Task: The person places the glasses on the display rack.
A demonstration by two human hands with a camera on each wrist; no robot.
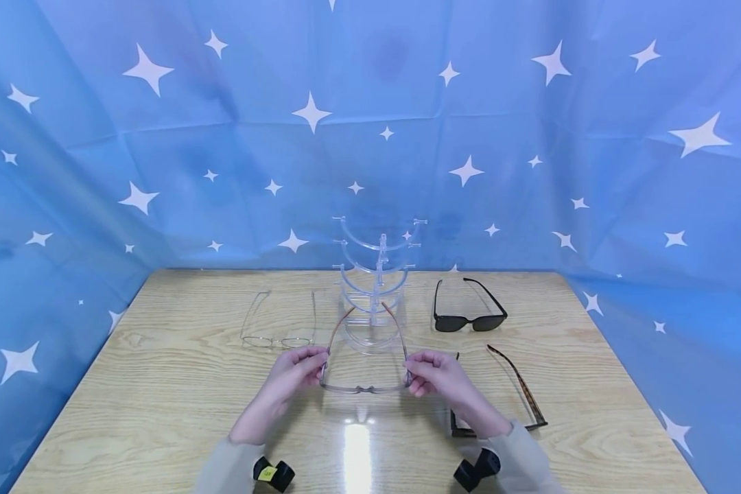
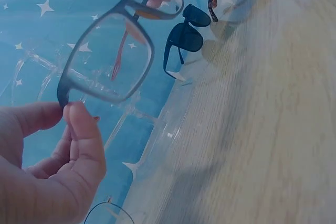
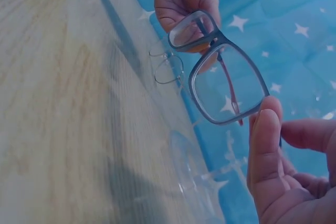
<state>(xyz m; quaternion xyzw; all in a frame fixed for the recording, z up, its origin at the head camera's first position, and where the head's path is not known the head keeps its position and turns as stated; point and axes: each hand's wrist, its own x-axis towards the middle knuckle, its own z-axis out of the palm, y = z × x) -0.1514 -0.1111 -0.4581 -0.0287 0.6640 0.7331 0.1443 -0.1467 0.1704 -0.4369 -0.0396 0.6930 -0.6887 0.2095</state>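
A pair of grey-framed eyeglasses (image 1: 366,390) with reddish-brown temple tips is held up between both hands, temples unfolded and pointing away toward the stand. My left hand (image 1: 295,372) pinches the frame at its left hinge between thumb and fingers. At the right hinge, my right hand (image 1: 440,376) pinches it the same way. The left wrist view shows the lenses (image 2: 111,59) raised above the tabletop. Just beyond the glasses rises a clear acrylic eyewear stand (image 1: 379,274) with several curved tiers; the temple tips overlap its lower part in the head view.
Thin wire-rimmed glasses (image 1: 278,342) lie unfolded at the left of the wooden table (image 1: 142,384). Black sunglasses (image 1: 469,322) rest at the back right. Tortoiseshell-templed glasses (image 1: 527,394) lie nearer, partly hidden under the right forearm. A blue star-patterned cloth (image 1: 370,151) hangs behind.
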